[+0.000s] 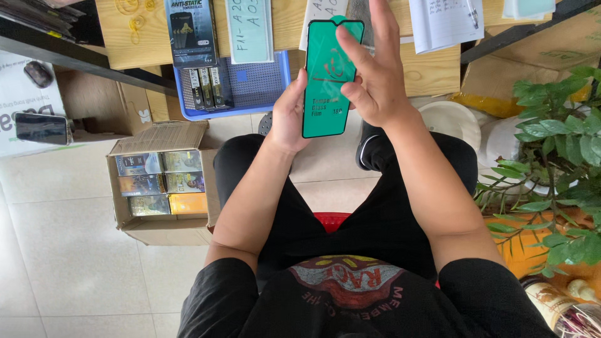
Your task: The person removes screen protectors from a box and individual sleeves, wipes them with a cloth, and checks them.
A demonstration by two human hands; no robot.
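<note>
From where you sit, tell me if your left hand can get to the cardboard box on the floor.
Probably yes, once freed. The left hand now holds the green screen protector, with the right hand on its face. The cardboard box stands open just beyond the left knee, and nothing lies between.

Left of the cardboard box lies a phone; behind it, a basket; right, a plant.
</note>
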